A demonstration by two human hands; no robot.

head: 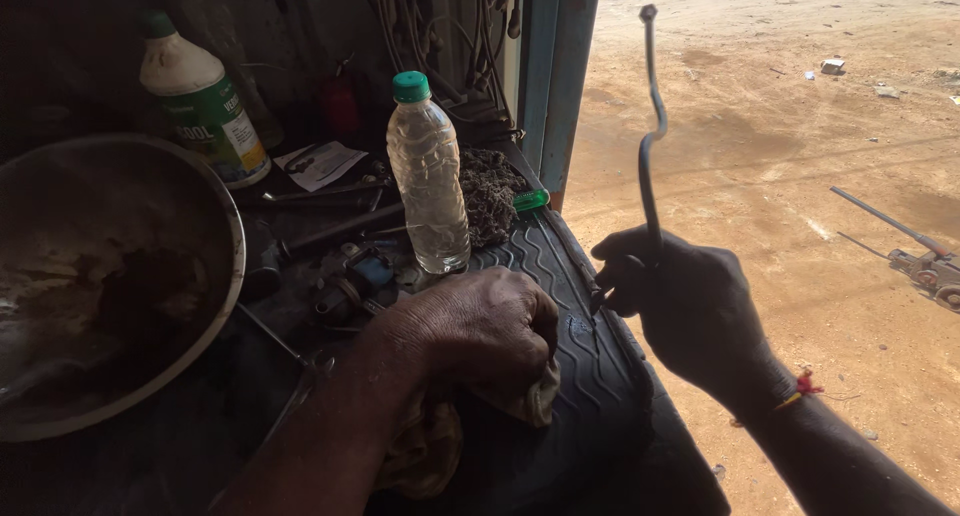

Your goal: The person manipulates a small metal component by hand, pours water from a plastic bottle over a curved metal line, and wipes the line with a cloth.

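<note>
Step in hand, by the look of it: wiping or bracing work on the ribbed rubber mat [585, 361], centre frame. Left hand [475, 336] is clenched on a dirty rag [530, 401], pressed to the mat. Right hand [690, 301] grips a bent metal rod [650, 126], upright over the mat's right edge.

Clear plastic bottle [428, 176], green cap, stands upper centre. White bottle [205, 101], green label, upper left beside a metal basin [235, 266].

Single head-worn view, angled steeply down and forward from close above the cluttered dark rubber-matted workbench [590, 366], the person's own forearms entering from the lower edge; its right half looks past the bench edge onto sunlit sandy ground [800, 176].
</note>
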